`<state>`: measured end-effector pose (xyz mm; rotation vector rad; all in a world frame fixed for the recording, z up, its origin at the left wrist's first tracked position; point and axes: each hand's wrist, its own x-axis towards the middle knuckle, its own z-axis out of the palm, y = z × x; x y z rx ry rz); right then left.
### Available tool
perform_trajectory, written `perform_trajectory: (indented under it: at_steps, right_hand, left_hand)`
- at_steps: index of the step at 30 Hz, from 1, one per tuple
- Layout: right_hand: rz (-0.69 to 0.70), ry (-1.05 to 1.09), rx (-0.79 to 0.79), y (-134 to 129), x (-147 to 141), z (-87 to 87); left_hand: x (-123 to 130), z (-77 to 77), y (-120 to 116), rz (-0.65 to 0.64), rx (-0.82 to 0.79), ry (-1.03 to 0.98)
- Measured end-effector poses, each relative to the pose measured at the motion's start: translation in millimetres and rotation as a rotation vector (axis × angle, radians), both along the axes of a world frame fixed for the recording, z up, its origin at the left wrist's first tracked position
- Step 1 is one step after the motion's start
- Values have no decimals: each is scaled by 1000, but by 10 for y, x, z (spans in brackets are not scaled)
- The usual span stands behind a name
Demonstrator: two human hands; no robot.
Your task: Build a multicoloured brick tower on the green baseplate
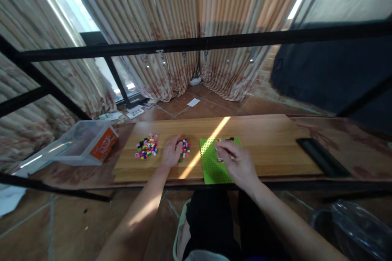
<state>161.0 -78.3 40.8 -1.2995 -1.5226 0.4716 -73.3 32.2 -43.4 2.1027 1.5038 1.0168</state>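
My left hand (172, 151) rests on the wooden board, its fingers apart at the left side of a small pile of colourful bricks (185, 149). A larger pile of mixed bricks (147, 147) lies further left. Over the green baseplate (211, 170) is my right hand (235, 162), slightly blurred, with thumb and forefinger brought together; whatever they hold is too small to make out. Some coloured bricks (225, 140) form a row near the plate's top edge, and more show partly beneath my right fingers.
A clear plastic box (80, 140) with an orange label stands at the left. On the right lies a dark flat object (323, 157). A black metal bar (196, 44) crosses beyond the wooden board (275, 147). A plastic-lined bin (358, 228) is at the lower right.
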Motion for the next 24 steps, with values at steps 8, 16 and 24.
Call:
perform_trajectory:
  at_steps: [8,16,24]
  right_hand:
    - [-2,-393,-211,621,-653,-641]
    - [212,-530,-203,1237,-860,-749]
    - [294,-579,-151,1110,-843,-777]
  left_hand:
    - [-34,-35,7,85,-103,-285]
    - [-31,-20,-9,23,-156,-272]
    - [-3,9,-50,-31,-167,-234]
